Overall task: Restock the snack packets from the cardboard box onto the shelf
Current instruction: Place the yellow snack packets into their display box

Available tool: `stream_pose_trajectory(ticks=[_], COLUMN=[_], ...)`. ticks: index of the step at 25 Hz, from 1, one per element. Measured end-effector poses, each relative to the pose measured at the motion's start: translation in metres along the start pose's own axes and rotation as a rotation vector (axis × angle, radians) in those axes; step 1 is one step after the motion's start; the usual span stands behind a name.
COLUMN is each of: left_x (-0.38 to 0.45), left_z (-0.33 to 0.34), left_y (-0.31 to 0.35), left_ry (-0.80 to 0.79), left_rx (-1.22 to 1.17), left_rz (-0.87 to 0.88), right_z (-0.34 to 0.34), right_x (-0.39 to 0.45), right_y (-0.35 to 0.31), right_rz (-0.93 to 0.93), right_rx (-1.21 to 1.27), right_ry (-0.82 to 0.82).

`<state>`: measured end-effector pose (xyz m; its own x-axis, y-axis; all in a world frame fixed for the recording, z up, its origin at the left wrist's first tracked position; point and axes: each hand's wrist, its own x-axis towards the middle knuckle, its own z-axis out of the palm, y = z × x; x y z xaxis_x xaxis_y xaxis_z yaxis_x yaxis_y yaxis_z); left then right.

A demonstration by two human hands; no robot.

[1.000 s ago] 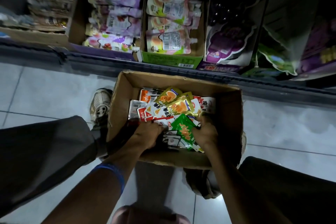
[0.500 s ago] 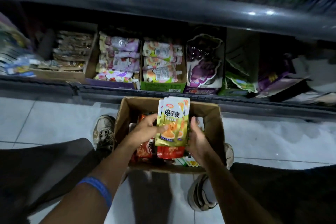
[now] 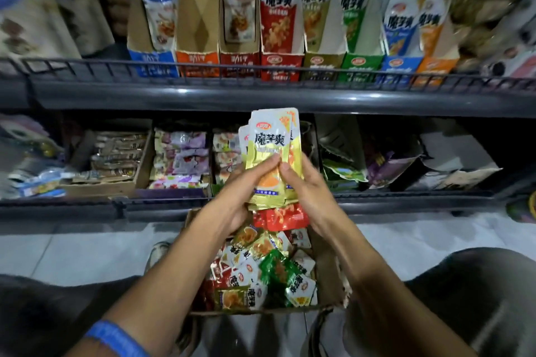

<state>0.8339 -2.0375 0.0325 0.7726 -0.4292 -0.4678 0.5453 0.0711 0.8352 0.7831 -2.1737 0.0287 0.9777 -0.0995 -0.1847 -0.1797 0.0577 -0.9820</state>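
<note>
Packets of the gold-and-white snack (image 3: pixel 272 153), a small fanned stack, stand upright between both hands above the cardboard box (image 3: pixel 326 275). The left hand (image 3: pixel 240 194) and right hand (image 3: pixel 304 185) each curl fingers round the stack's sides, thumbs meeting on its face, with a red packet (image 3: pixel 281 216) caught underneath. The step looks like sorting and carrying a matched batch. Next, the stack probably needs lifting to the upper shelf (image 3: pixel 261 95) and slotting into the gold display carton (image 3: pixel 322 65), short edge first.

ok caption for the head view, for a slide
Both hands hold gold packets above the box, below the shelf.
</note>
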Motion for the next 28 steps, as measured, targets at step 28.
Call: stream_pose_trajectory(ticks=[28], left_x=[-0.013], left_z=[0.039], left_y=[0.124], left_ry=[-0.029], left_rx=[-0.206], left_rz=[0.242], right_z=[-0.01], right_x=[0.023], right_y=[-0.132], right_rz=[-0.295], right_rx=[0.078], right_ry=[0.197])
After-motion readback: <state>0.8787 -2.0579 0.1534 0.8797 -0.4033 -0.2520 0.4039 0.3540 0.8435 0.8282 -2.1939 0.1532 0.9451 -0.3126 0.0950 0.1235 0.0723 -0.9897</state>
